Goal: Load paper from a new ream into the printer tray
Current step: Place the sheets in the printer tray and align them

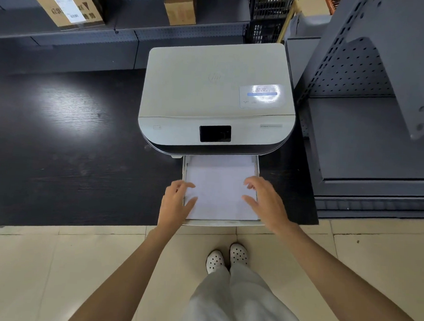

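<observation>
Nearest: beige tiled floor (53,262), white perforated clogs (226,258) and pale trousers, seen between two bare forearms.

Just beyond, at the near edge of the dark wood-grain bench (59,140): pulled-out white plastic printer tray (223,223), overhanging the bench edge a little. Inside, a flat stack of white paper sheets (220,187), far end hidden under the printer body.

Left hand (175,202) at the left side of the tray, fingers (186,184) loosely spread, thumb lying on the paper, pinching nothing. Right hand (267,202) over the right side, fingers (252,182) spread and slightly bent, holding nothing; touching the sheets or hovering, not clear because of blur.

Further: white rounded inkjet printer (217,92) with small black screen (215,133), lid closed. Far behind: grey perforated metal shelving (188,34) with brown cardboard boxes (69,5).

Probably the step of squaring the stack before closing the tray. Possible troubles: near right corner of the stack seems close to the tray wall, so sheets may ride up and jam if pushed in unaligned; uneven push from one side may skew the tray; pressing down on the overhanging tray may strain it.
</observation>
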Tool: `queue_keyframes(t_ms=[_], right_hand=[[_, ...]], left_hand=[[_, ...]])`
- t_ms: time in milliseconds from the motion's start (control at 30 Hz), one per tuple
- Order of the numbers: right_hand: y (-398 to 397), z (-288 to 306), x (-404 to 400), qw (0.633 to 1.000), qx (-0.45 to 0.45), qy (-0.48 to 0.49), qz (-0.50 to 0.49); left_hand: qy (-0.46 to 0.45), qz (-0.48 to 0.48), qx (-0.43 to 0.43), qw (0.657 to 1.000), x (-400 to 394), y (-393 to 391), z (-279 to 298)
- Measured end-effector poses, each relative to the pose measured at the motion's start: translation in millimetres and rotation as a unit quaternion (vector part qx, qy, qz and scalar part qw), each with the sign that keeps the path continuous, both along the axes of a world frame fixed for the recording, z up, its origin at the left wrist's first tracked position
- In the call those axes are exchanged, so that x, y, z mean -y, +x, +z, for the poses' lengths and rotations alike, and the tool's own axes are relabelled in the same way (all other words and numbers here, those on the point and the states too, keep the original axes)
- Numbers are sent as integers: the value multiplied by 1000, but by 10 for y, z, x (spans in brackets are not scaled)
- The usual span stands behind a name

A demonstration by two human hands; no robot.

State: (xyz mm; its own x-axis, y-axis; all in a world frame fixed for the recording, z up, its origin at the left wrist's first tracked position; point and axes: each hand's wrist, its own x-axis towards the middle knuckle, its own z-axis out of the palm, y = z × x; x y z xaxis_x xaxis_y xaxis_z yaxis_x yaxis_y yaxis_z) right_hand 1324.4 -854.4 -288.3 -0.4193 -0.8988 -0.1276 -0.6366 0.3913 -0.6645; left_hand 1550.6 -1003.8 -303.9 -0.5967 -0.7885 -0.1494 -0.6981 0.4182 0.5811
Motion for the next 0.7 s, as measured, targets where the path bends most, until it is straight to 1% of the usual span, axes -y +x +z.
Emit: queue_keyframes(t_ms=[67, 133, 200, 267, 333, 433, 700], right_hand=[[103, -12, -178, 996, -11, 13, 85], [193, -49, -318, 986, -30, 44, 158], [249, -106, -403, 978, -53, 77, 188], [270, -141, -434, 977, -66, 93, 181], [264, -143, -420, 979, -71, 92, 166], [228, -132, -375, 982, -66, 85, 154], [134, -96, -301, 981, -59, 105, 153]], left_hand=[[-21, -48, -9, 999, -106, 134, -15], [-14, -107, -1, 994, -195, 269, -27], [-10, -170, 36, 985, -262, 376, -54], [-36, -200, 62, 977, -319, 430, -78], [-62, -188, 57, 979, -352, 437, -90], [-72, -160, 49, 983, -343, 405, -70], [-56, -174, 63, 981, -223, 328, 9]])
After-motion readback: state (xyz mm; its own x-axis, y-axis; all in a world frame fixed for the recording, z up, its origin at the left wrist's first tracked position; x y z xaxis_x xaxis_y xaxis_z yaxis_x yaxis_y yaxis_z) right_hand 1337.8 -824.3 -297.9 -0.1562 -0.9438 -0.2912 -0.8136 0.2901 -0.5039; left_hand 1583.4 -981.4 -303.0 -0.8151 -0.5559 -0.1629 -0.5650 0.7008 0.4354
